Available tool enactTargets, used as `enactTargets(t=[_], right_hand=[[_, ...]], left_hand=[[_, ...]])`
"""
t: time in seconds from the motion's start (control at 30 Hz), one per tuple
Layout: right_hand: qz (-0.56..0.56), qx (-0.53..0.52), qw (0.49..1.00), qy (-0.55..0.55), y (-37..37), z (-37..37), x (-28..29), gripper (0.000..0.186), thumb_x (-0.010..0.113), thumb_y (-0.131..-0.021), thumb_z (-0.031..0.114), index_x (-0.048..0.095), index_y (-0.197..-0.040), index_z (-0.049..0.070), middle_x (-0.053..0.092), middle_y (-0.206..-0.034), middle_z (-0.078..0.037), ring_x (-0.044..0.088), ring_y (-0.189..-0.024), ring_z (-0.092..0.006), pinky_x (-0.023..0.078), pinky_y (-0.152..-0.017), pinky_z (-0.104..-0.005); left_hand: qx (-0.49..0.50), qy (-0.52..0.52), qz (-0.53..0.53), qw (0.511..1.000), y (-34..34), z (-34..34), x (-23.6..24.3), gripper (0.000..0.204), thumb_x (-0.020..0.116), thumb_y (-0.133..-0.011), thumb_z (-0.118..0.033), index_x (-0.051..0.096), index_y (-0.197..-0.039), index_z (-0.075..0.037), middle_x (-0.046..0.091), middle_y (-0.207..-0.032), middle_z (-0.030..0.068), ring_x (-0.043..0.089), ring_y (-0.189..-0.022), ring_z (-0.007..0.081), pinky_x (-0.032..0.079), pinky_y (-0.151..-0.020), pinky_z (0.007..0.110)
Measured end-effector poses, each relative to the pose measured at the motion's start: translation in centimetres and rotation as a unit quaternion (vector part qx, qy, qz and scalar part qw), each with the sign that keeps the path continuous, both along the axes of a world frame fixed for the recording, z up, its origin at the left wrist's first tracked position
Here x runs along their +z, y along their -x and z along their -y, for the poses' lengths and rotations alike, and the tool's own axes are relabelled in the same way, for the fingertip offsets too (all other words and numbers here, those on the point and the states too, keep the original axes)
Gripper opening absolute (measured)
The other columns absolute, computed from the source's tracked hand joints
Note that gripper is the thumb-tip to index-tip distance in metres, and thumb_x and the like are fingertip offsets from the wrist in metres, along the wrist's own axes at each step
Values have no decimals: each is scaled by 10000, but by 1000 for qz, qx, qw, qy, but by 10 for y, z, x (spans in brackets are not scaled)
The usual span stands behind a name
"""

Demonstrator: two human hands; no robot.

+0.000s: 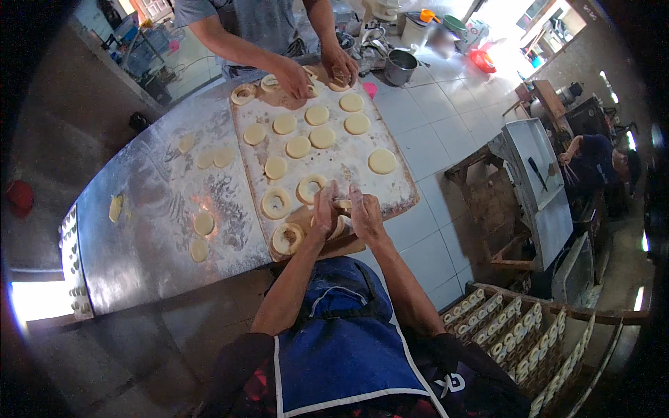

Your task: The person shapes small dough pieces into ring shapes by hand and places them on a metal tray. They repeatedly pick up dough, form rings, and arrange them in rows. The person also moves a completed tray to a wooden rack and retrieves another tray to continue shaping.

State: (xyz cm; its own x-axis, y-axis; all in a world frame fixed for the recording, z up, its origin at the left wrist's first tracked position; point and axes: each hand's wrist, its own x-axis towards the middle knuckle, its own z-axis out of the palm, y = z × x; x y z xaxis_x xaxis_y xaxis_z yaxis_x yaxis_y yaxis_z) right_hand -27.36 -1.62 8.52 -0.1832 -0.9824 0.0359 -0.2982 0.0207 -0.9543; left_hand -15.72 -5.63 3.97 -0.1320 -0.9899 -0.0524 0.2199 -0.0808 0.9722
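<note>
Between my left hand (325, 209) and my right hand (364, 212), both closed, is a piece of dough (343, 204), held over the near right part of a floury board (408, 191). More dough rings (288, 238) lie beside my hands, one partly hidden beneath them. Just left and above are two other rings (276, 203). Several flat dough discs (382, 161) are spread over the board. At its far edge, a co-worker's two hands (298, 85) handle more dough rings.
The metal table (139, 244) extends left, with scattered dough discs (203, 223). On the right are a tray (523, 160) with a dark knife, another person (603, 164) and, below, racks of rings (509, 334). A pot (401, 67) and a red basin (482, 60) stand on the tiled floor.
</note>
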Motion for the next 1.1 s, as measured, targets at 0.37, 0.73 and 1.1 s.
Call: enactTargets(t=[0.37,0.73,1.1], right_hand=[[-35,-69,992,-102,53,-25,4,318,746,-751,200,644,-966,-11,673,-851,-159,652,-773,-298,524,-720,-410],[-362,-73,925,94,111,25,-31,407,556,-873,128,510,-1247,-26,580,-1120,-230,565,-1042,-364,458,-896,-454],[-486,32,859,-156,139,121,-45,516,799,-651,493,702,-814,13,681,-867,-201,662,-833,-359,510,-728,-484]], left_hand=[[-49,175,424,887,33,13,10,336,426,-969,-299,580,-996,-2,605,-932,249,601,-920,376,459,-805,469],[-206,234,458,833,18,15,36,290,641,-872,-245,625,-1057,-21,624,-1026,205,604,-983,382,487,-838,464],[57,234,359,902,-157,-17,59,200,662,-825,-23,627,-1022,-19,614,-978,160,630,-894,303,537,-752,353]])
